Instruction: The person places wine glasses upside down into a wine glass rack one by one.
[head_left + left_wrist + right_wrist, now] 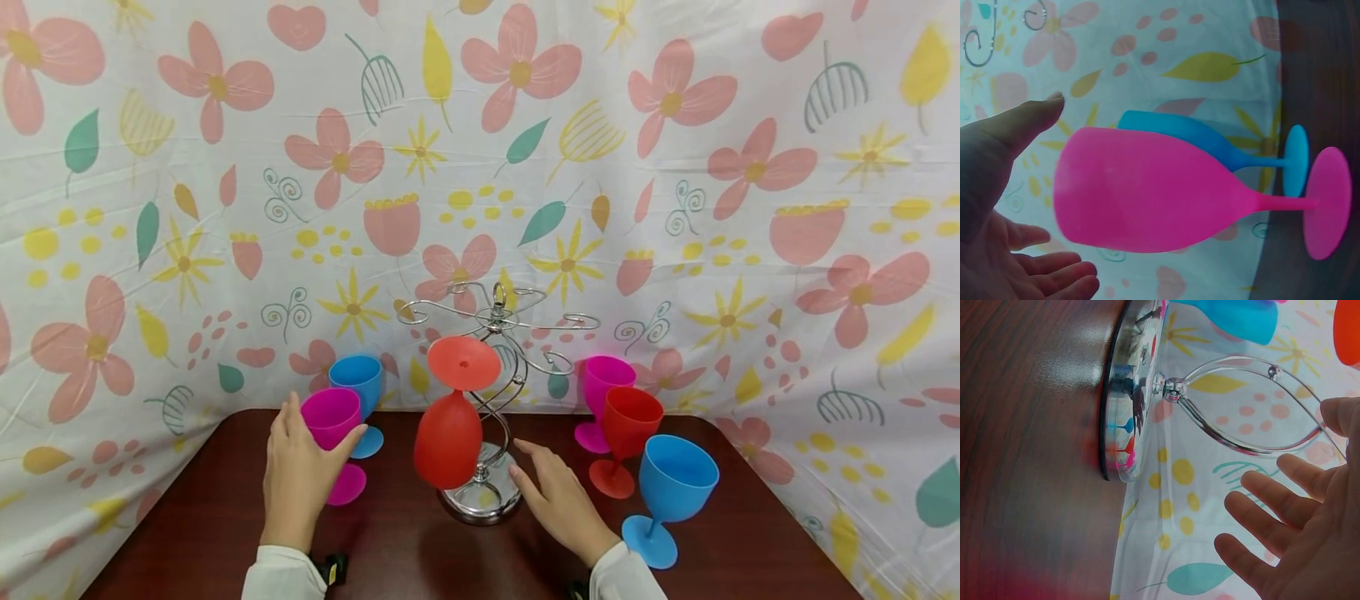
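Note:
My left hand (302, 471) is at the near side of a pink goblet (331, 414), thumb and fingers spread. In the left wrist view a gap shows between the hand (1029, 206) and the rim of the pink goblet (1147, 190). Just behind stands a blue goblet (357, 382). A red goblet (448, 442) hangs upside down, its foot uppermost, from a silver wire rack (498, 318) with curled arms. My right hand (558, 500) holds nothing, its fingers extended beside the rack's round base (480, 504); the right wrist view shows them near the curved stem (1210, 428).
On the right side of the dark wooden table (390, 558) stand a pink goblet (606, 382), a red goblet (632, 417) and a blue goblet (677, 477), all upright in a slanting row. A flower-printed cloth (465, 200) hangs behind the table and along its sides.

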The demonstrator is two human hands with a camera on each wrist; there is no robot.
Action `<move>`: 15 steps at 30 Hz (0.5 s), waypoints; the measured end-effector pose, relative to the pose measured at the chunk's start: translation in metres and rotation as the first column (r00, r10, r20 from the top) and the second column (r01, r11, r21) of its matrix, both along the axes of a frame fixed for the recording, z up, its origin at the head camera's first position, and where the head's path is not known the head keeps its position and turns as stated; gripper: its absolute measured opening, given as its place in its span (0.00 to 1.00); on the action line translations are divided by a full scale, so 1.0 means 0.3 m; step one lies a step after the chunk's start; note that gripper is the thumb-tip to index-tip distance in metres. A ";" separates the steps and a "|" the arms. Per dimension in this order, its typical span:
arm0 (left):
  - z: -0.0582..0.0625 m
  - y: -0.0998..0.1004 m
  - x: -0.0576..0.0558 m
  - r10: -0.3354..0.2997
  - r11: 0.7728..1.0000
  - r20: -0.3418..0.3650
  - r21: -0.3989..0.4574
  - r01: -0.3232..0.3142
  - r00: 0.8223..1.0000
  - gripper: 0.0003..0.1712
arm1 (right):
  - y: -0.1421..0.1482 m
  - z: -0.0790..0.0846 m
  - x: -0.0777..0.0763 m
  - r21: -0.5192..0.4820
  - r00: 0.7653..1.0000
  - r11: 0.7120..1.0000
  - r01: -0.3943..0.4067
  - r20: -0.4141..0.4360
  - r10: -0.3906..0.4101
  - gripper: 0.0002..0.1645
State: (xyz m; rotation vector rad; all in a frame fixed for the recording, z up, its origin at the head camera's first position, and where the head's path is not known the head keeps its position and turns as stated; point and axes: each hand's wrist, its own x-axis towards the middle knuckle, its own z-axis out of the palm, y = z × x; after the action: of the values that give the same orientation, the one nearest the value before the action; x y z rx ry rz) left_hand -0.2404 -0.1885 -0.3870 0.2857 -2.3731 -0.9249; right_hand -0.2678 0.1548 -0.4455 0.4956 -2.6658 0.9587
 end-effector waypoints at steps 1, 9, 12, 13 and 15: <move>-0.007 0.001 -0.005 0.001 1.000 -0.008 0.010 -0.001 1.000 0.67 | 0.000 0.000 0.001 0.001 1.000 1.000 0.000 0.003 0.000 0.38; -0.040 0.015 -0.030 0.017 0.999 -0.083 0.035 -0.014 0.996 0.62 | 0.003 0.003 0.003 0.005 1.000 1.000 0.001 -0.002 -0.001 0.37; -0.047 0.015 -0.031 0.016 0.999 -0.085 0.050 -0.012 0.996 0.62 | 0.005 0.004 0.001 0.006 1.000 1.000 0.000 -0.004 0.000 0.37; -0.050 0.013 -0.032 0.014 0.998 -0.080 0.057 -0.009 0.997 0.62 | 0.005 0.004 0.001 0.006 1.000 1.000 -0.002 -0.003 0.002 0.37; -0.055 0.011 -0.033 0.010 0.998 -0.072 0.067 -0.005 0.997 0.62 | 0.006 0.004 0.001 0.005 1.000 1.000 -0.007 -0.004 0.007 0.37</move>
State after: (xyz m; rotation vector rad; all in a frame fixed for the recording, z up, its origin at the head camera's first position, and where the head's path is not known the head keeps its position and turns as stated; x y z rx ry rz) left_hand -0.2502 -0.1854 -0.4035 0.2820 -2.2768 -0.9959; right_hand -0.2675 0.1565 -0.4443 0.5076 -2.6655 0.9519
